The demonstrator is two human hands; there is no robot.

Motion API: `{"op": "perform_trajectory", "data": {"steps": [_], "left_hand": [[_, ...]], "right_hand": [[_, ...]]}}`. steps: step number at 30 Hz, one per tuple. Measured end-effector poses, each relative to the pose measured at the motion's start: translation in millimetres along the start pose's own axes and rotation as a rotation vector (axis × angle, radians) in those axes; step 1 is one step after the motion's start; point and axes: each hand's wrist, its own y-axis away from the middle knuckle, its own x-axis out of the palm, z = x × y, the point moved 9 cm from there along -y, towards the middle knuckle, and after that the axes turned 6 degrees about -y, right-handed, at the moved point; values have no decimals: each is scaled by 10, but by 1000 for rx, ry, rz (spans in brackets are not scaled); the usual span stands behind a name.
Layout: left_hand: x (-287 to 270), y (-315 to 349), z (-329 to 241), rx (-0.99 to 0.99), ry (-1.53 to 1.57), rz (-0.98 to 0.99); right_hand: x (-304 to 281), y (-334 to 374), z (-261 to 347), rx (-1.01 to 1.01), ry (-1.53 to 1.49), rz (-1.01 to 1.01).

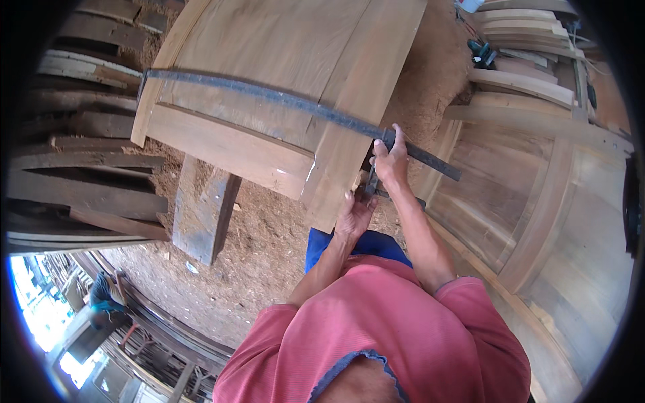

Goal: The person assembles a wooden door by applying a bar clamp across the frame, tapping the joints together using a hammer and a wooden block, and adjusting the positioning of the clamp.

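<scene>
As hands grip, bar clamp (diagonal) spans door

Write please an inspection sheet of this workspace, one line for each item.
Surface: wooden door panel lying flat, on a timber support over a sawdust floor.
Job's things: long dark metal bar clamp across the panel.
Clutter: stacked planks at left, wooden door frames at right.
Grippers: left hand at the panel's edge by the clamp handle; right hand gripping the bar.
Cables: a thin cable at the upper right.
Surroundings: open workshop, daylight at lower left.
</scene>
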Motion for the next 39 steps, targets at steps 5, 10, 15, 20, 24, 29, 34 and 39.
{"op": "perform_trajectory", "data": {"steps": [5, 10, 15, 20, 24, 29, 34, 39], "left_hand": [[40, 8, -108, 64, 46, -75], [132, -8, -181, 173, 44, -179], [-14, -31, -172, 188, 78, -197], [-52, -20, -112, 172, 28, -324], [-69, -27, -81, 105, 31, -369], [-67, -38, -78, 87, 33, -390], [-162, -40, -85, 79, 47, -376], [-20, -6, -96, 73, 54, -410]], "right_hand": [[64, 134, 276, 138, -130, 70], [42, 94, 231, 116, -163, 79], [81, 212, 396, 210, -118, 136], [20, 150, 230, 65, 54, 55], [65, 180, 173, 60, 64, 67], [15, 93, 109, -58, 104, 80], [-180, 279, 424, -182, 248, 146], [-504, 445, 312, -174, 206, 156]]}}
